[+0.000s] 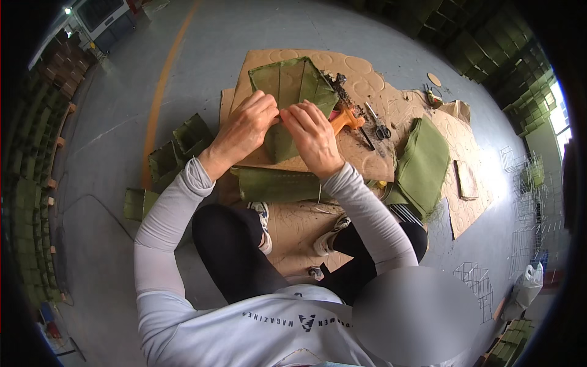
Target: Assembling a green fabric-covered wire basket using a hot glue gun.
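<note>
Just above the middle of the frame, both hands meet on a green felt box (292, 92) that stands on a sheet of cardboard (367, 153) spread over the grey floor (122, 153). The box's open mouth shows toward the top of the frame, and its near wall runs down under the hands. The left hand (244, 129) sits on the box's left edge with its fingers (264, 105) curled in and pinched on the felt near the centre seam. The right hand (315, 136) lies just beside it, knuckles up, its fingers (298, 117) bent and closed on the same seam, so the two sets of fingertips almost touch. How much felt each pinch holds is hidden by the knuckles.

An orange glue gun (343, 119) lies just right of the right hand, partly behind it. Scissors (380, 125) rest further right on the cardboard. A rolled green felt piece (278, 185) lies below the hands, near the knees. A folded stack of felt (422, 165) sits at centre right. Finished green boxes (183, 147) stand on the floor at the left.
</note>
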`<state>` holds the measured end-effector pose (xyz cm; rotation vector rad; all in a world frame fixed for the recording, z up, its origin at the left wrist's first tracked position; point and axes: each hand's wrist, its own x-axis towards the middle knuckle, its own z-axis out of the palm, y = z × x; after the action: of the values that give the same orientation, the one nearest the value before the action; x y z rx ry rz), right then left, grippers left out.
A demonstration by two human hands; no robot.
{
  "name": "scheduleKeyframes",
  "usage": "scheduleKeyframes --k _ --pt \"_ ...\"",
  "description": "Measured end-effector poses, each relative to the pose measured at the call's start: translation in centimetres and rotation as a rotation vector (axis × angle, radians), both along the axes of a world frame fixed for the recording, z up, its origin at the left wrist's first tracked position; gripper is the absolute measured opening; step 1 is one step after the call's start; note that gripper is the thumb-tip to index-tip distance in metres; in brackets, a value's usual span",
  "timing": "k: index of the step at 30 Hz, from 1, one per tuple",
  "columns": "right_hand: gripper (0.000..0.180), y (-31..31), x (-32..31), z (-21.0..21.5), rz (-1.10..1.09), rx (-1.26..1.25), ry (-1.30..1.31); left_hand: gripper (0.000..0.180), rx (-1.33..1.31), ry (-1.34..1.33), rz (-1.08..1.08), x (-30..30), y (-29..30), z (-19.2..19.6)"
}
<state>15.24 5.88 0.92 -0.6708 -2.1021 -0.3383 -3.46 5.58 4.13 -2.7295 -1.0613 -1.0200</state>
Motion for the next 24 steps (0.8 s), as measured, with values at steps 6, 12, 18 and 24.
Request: scheduleKeyframes --k 6,12,18,24 --pt "0.022 1.7 1.4 1.2 0.080 -0.173 -0.165 0.008 0.104 -0.357 0.111 -1.3 -0.3 1.1" --pt "0.022 1.1 1.6 1.4 0.161 -0.252 -0.121 0.031 0.328 -0.190 0.070 -2.9 -2.0 -2.9" --pt "0.023 0.7 2.4 1.4 0.204 -0.245 -0.079 0.028 0.310 -0.102 -0.003 -1.1 -0.4 -2.1" --pt "0.017 2.1 2.2 1.9 0.240 -0.345 -0.221 0.023 0.031 0.580 -0.332 -1.1 3.3 4.0"
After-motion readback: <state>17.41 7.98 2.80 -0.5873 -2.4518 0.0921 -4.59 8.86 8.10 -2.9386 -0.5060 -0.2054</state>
